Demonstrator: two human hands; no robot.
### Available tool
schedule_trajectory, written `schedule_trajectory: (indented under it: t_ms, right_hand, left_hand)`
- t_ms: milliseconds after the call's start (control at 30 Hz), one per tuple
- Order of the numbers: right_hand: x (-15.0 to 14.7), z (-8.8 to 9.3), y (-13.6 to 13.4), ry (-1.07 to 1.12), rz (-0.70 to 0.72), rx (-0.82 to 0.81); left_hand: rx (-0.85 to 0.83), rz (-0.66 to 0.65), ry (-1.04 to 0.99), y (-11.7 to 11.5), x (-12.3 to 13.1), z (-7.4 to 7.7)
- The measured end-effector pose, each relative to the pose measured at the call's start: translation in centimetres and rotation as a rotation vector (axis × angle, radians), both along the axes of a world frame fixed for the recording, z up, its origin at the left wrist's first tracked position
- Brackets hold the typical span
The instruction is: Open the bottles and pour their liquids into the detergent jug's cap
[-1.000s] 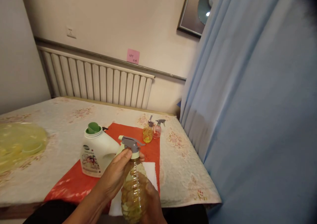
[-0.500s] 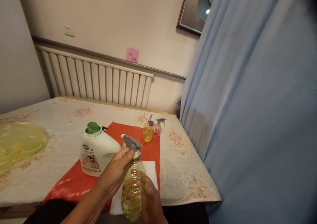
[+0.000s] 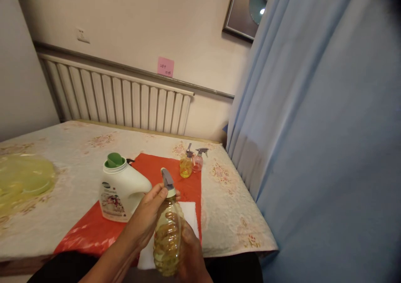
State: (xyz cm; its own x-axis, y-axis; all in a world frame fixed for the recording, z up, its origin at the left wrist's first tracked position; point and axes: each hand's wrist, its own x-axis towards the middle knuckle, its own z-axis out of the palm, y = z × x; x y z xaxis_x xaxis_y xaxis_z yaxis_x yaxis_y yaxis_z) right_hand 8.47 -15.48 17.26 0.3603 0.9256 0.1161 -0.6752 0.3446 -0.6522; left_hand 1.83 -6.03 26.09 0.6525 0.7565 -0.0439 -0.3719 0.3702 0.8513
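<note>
- So, head cam: the left hand (image 3: 145, 216) has its fingers closed round the neck of a ribbed yellowish spray bottle (image 3: 167, 241), right under the gray trigger head.
- Right hand (image 3: 192, 249) is wrapped around the lower body of that same bottle, so both are gripping it.
- Bottle's at the near edge of the desk (image 3: 238, 233), in front of a white cloth (image 3: 189, 214).
- Cloth lies on a red sheet (image 3: 156, 166) that runs back from the near edge.
- White jug (image 3: 122, 187) with a green cup (image 3: 114, 160) in its mouth stands on the sheet, left of the bottle.
- Toward the far right corner, a small yellow sprayer (image 3: 186, 169) sits just beside a pink one (image 3: 197, 163).
- Some see-through yellow thing (image 3: 25, 178) by the left edge, can't tell what.
</note>
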Motion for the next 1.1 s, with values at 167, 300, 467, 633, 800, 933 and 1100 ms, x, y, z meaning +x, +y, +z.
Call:
schedule_trajectory:
  t_ms: [167,300,467,633,800,933,1100]
  right_hand:
    - [0.1,0.2,0.3,-0.016,0.008,0.007]
    - [0.1,0.7,0.2,-0.042,0.002,0.001]
    - [0.0,0.2,0.2,0.002,-0.005,-0.050]
    - [-0.1,-1.5,0.6,0.078,0.016,-0.078]
    - [-0.2,-1.6,0.6,0.089,-0.002,-0.081]
    - [-0.3,-1.4,0.6,0.081,-0.028,-0.082]
    - [-0.4,-1.2,0.8,0.070,-0.024,-0.069]
  left_hand:
    - [0.035,0.007,0.020,0.0,0.1,-0.4]
    - [0.072,-0.031,0.034,0.2,0.1,-0.4]
    - [0.048,-0.111,0.015,0.6,-0.5,-0.2]
    - [0.023,-0.133,0.011,0.9,-0.7,0.1]
    - [-0.019,-0.148,-0.039,1.1,-0.6,0.4]
    - [0.000,-0.117,-0.067,1.1,-0.6,0.3]
    - [-0.005,-0.109,-0.069,0.8,-0.7,-0.3]
